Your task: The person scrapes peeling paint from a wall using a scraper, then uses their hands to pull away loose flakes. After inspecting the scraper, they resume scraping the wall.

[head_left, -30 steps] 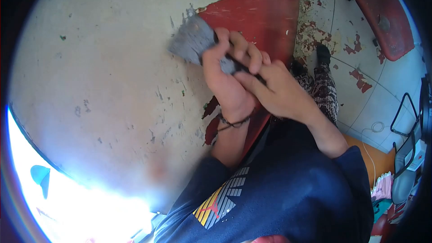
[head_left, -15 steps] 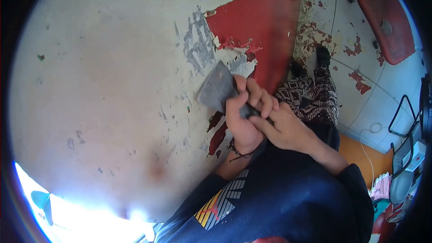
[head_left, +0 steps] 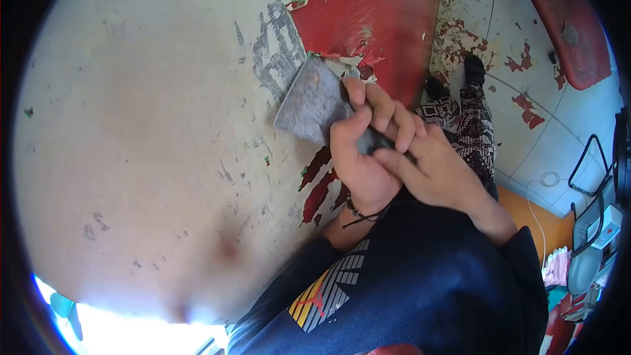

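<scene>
A scraper with a wide grey blade (head_left: 312, 105) lies tilted against a pale surface (head_left: 151, 125) where red paint is peeling. Its dark handle (head_left: 373, 140) is partly covered by my fingers. My left hand (head_left: 361, 158), with a dark cord bracelet on the wrist, is closed around the handle near the blade. Further back, my right hand (head_left: 437, 164) grips the handle's end, its fingers close against the left hand's. Just above the blade is a grey scraped patch (head_left: 276, 46), beside the ragged edge of the red paint (head_left: 368, 16).
Paint flakes (head_left: 526, 112) are scattered on the tiled floor at the upper right. A red padded seat (head_left: 568, 26) stands there. A grey chair (head_left: 585, 269), a white box with a red cross (head_left: 606, 227) and a white cable (head_left: 539, 223) are at the lower right.
Both hands and the scraper appear slightly larger, with the blade shifted a little left and up. The view of the surface has also shifted, its marks sitting further left.
</scene>
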A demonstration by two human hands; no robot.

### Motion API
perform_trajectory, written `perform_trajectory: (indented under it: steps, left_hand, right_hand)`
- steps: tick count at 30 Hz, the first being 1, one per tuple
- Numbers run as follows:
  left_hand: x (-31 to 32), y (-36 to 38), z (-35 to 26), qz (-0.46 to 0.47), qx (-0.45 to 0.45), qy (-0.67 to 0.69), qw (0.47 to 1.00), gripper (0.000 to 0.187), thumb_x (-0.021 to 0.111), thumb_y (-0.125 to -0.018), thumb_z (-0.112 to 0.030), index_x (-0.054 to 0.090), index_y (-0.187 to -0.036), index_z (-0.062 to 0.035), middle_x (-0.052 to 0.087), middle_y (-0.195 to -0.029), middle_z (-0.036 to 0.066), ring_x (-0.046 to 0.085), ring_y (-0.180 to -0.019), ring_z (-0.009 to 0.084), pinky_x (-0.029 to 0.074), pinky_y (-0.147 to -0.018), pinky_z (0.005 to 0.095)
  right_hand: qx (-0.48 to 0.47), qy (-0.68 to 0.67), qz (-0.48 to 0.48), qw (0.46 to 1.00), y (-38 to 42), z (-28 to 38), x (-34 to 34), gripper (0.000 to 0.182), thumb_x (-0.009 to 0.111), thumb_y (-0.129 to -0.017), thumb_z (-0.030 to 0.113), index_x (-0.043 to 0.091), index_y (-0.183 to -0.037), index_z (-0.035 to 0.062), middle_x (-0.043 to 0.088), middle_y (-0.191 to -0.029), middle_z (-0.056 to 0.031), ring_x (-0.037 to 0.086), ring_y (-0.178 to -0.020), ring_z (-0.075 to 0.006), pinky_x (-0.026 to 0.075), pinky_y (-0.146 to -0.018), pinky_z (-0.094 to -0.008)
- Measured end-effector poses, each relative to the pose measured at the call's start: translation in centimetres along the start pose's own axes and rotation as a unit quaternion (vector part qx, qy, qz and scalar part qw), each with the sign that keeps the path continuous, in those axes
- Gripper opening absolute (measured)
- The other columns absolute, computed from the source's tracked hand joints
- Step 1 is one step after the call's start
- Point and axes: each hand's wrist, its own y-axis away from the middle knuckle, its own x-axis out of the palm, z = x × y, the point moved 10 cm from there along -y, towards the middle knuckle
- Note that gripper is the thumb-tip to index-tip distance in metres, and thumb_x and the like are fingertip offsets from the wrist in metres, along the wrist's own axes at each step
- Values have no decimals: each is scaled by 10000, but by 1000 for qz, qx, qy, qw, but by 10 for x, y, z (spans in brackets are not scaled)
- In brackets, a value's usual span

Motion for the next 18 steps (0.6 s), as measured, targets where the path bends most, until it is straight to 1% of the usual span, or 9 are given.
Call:
perform_trajectory:
  steps: [3,5,7,11,13,14,15,17,18]
  left_hand:
    - [-3,5,-3,20,-10,-3,1000,182,461,-872,-258,415,-1006,-143,392,-741,4,436,-544,160,432,-668,414]
    - [-3,-1,-6,9,-16,-3,1000,206,470,-857,-239,362,-1000,-139,369,-750,19,452,-558,166,445,-680,406]
    - [0,-3,-7,5,1,-9,1000,216,479,-852,-244,362,-997,-135,369,-745,19,449,-550,166,445,-667,405]
    - [-6,10,-5,1,-17,-3,1000,210,479,-843,-240,370,-984,-127,370,-734,18,447,-537,167,442,-653,400]
    - [-5,8,-10,-4,-22,18,1000,213,481,-840,-243,380,-986,-126,376,-737,23,446,-536,169,445,-656,407]
    - [0,0,-13,1,-17,3,1000,219,484,-837,-242,386,-996,-127,383,-741,23,446,-536,171,447,-660,414]
    - [4,1,-14,-4,-15,2,1000,219,484,-837,-242,386,-996,-127,383,-741,23,446,-536,171,447,-660,414]
    - [12,-6,-16,-9,-3,-21,1000,222,483,-834,-240,389,-1003,-130,388,-741,18,445,-536,169,445,-659,412]
    - [2,2,-7,-15,-16,2,1000,219,483,-835,-239,386,-999,-131,384,-738,14,444,-537,167,444,-656,411]
  right_hand:
    - [-8,-13,-11,1000,4,2,3,271,598,-941,258,635,-906,-9,598,-690,-217,633,-648,-385,482,-580,-441]
    - [-16,19,1,1000,-3,2,5,273,596,-941,255,634,-894,-12,597,-671,-210,631,-635,-388,491,-573,-437]
    - [-20,3,-13,1000,-4,8,-1,276,595,-942,255,634,-889,-13,594,-663,-212,627,-627,-391,494,-566,-437]
    - [-14,-11,-30,999,7,6,7,269,596,-938,240,635,-883,-21,592,-671,-219,620,-619,-395,490,-563,-440]
    - [-33,14,-10,999,3,12,10,272,598,-935,234,639,-860,-24,591,-667,-221,617,-622,-400,488,-563,-441]
    - [-34,30,-15,999,-4,14,5,277,598,-934,231,640,-844,-28,592,-666,-223,617,-631,-403,483,-563,-446]
    - [-22,-9,-38,999,-12,12,-1,265,603,-930,224,642,-851,-26,591,-664,-221,618,-630,-397,482,-562,-442]
    - [-31,-7,-45,999,-7,16,-6,256,609,-927,220,644,-856,-24,594,-673,-221,616,-626,-397,478,-562,-436]
    - [-37,-5,-52,998,-3,16,-4,256,609,-927,220,644,-856,-24,594,-673,-221,616,-626,-397,478,-562,-436]
